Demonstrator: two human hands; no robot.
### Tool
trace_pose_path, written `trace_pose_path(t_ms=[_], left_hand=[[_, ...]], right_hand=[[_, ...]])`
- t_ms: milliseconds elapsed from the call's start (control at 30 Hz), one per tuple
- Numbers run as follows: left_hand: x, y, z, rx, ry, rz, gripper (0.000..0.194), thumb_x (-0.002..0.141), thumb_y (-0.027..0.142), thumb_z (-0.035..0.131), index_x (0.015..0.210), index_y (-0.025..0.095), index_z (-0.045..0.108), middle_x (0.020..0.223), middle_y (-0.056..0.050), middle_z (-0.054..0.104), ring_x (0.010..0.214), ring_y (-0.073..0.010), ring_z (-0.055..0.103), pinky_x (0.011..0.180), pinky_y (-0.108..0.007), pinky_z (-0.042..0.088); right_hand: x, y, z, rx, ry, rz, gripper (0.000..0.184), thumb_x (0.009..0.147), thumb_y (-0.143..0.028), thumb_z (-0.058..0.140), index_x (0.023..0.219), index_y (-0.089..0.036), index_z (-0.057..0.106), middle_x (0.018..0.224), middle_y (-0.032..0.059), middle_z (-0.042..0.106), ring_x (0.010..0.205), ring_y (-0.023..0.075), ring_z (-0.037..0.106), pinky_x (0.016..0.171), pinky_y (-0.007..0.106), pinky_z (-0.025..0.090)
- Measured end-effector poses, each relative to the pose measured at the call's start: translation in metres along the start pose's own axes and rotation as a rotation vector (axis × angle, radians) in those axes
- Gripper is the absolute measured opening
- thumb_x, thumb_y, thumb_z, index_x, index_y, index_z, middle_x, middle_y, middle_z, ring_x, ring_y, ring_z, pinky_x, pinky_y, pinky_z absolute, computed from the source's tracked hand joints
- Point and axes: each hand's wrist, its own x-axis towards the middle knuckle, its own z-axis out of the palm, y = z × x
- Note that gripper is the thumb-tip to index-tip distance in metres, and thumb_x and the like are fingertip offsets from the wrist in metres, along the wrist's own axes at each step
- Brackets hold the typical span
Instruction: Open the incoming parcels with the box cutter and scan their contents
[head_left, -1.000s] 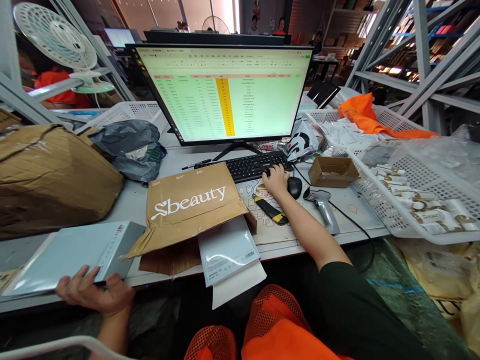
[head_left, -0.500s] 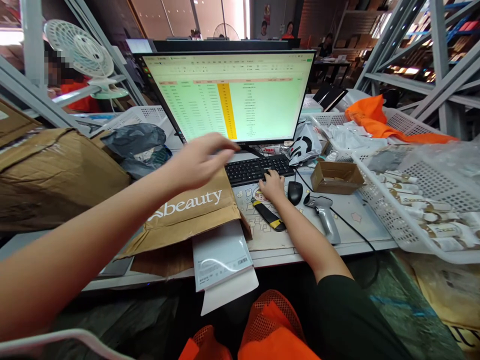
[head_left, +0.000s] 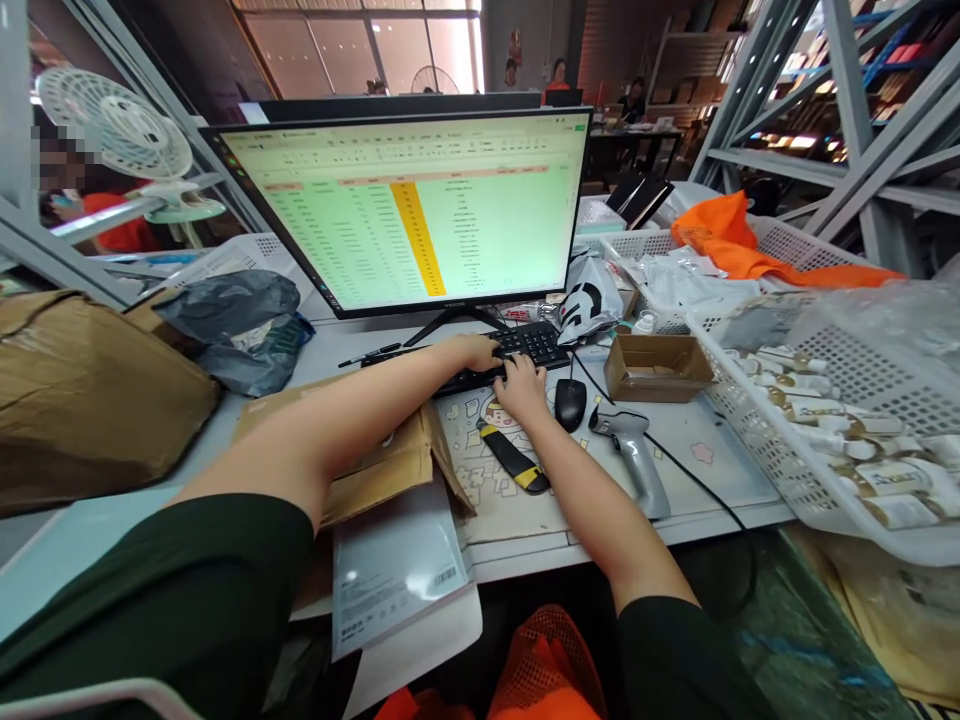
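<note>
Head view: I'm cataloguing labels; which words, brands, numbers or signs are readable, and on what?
No text reads clearly.
Monitor: spreadsheet, brand too small.
Keyboard: legends too small.
Pale box: print too small.
Carton: print mostly covered.
Bottles: labels too blurred.
Desk mat: characters unclear.
Packet: red letters blurred.
White bag: black graphic only.

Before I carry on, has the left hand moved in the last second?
Yes. Judged against the keyboard, the left hand has moved rightward and forward, from the pale blue box to the keyboard itself.
</note>
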Motion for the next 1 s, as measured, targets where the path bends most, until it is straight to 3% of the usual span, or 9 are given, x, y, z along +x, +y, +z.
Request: trace_pose_path(t_ms=[200, 300, 433, 633, 733, 800, 900, 1000], left_hand=[[0.002, 0.004, -0.005, 0.016, 0.024, 0.007, 0.070, 0.100, 0.051, 0.052, 0.161, 0.017, 0.047, 0.159, -0.021, 0.052, 0.145, -0.0410, 0.051, 0.121, -0.056, 0.038], [-0.001, 0.005, -0.006, 0.016, 0.002, 0.001, 0.071, 0.098, 0.051, 0.054, 0.161, 0.018, 0.048, 0.158, -0.019, 0.053, 0.143, -0.0398, 0.053, 0.119, -0.053, 0.042], [-0.007, 0.007, -0.010, 0.017, -0.007, -0.006, 0.072, 0.097, 0.051, 0.054, 0.160, 0.018, 0.049, 0.157, -0.019, 0.054, 0.142, -0.0391, 0.054, 0.118, -0.050, 0.044], [-0.036, 0.003, -0.027, 0.024, 0.056, 0.057, 0.069, 0.096, 0.047, 0.056, 0.158, 0.019, 0.052, 0.159, -0.018, 0.052, 0.143, -0.0375, 0.053, 0.117, -0.045, 0.044], [-0.074, -0.010, -0.035, 0.026, 0.080, 0.117, 0.063, 0.096, 0.048, 0.057, 0.154, 0.023, 0.058, 0.157, -0.015, 0.055, 0.142, -0.0346, 0.053, 0.118, -0.042, 0.042], [-0.112, -0.024, -0.037, -0.004, 0.133, 0.203, 0.063, 0.097, 0.050, 0.054, 0.153, 0.022, 0.058, 0.158, -0.014, 0.055, 0.142, -0.0324, 0.053, 0.121, -0.042, 0.040], [-0.188, -0.051, -0.035, -0.139, 0.262, 0.264, 0.066, 0.099, 0.055, 0.047, 0.152, 0.018, 0.058, 0.157, -0.014, 0.056, 0.142, -0.0293, 0.054, 0.124, -0.042, 0.038], [-0.275, -0.081, -0.016, -0.340, 0.469, 0.128, 0.070, 0.097, 0.066, 0.047, 0.147, 0.019, 0.063, 0.152, -0.011, 0.061, 0.139, -0.0285, 0.057, 0.124, -0.043, 0.039]], right_hand=[[0.001, 0.001, 0.002, 0.015, 0.035, 0.037, 0.043, 0.100, -0.031, 0.048, 0.137, -0.014, 0.062, 0.144, 0.0201, 0.062, 0.142, 0.0342, 0.043, 0.110, 0.052, 0.035], [0.001, 0.000, 0.001, 0.029, 0.058, 0.036, 0.045, 0.101, -0.032, 0.049, 0.139, -0.012, 0.061, 0.143, 0.0208, 0.062, 0.144, 0.0345, 0.041, 0.112, 0.052, 0.033], [0.000, -0.002, 0.000, 0.029, 0.072, 0.037, 0.037, 0.101, -0.032, 0.051, 0.126, -0.011, 0.069, 0.150, 0.0216, 0.057, 0.147, 0.0341, 0.038, 0.112, 0.052, 0.032], [-0.001, -0.003, -0.003, 0.009, 0.061, 0.053, 0.036, 0.101, -0.032, 0.050, 0.117, -0.011, 0.075, 0.154, 0.0222, 0.053, 0.151, 0.0356, 0.034, 0.113, 0.053, 0.032], [-0.001, -0.003, -0.003, 0.012, 0.082, 0.050, 0.037, 0.100, -0.031, 0.050, 0.117, -0.011, 0.075, 0.155, 0.0229, 0.051, 0.152, 0.0369, 0.031, 0.113, 0.054, 0.031], [-0.001, -0.003, -0.001, 0.019, 0.102, 0.050, 0.037, 0.099, -0.031, 0.050, 0.113, -0.010, 0.076, 0.150, 0.0232, 0.055, 0.149, 0.0374, 0.033, 0.113, 0.054, 0.030], [-0.002, -0.002, 0.001, 0.040, 0.121, 0.047, 0.038, 0.097, -0.030, 0.049, 0.116, -0.010, 0.075, 0.132, 0.0229, 0.066, 0.141, 0.0369, 0.041, 0.112, 0.056, 0.029], [-0.002, -0.001, 0.003, 0.047, 0.133, 0.044, 0.040, 0.095, -0.031, 0.048, 0.118, -0.010, 0.074, 0.129, 0.0230, 0.068, 0.141, 0.0375, 0.041, 0.112, 0.058, 0.030]])
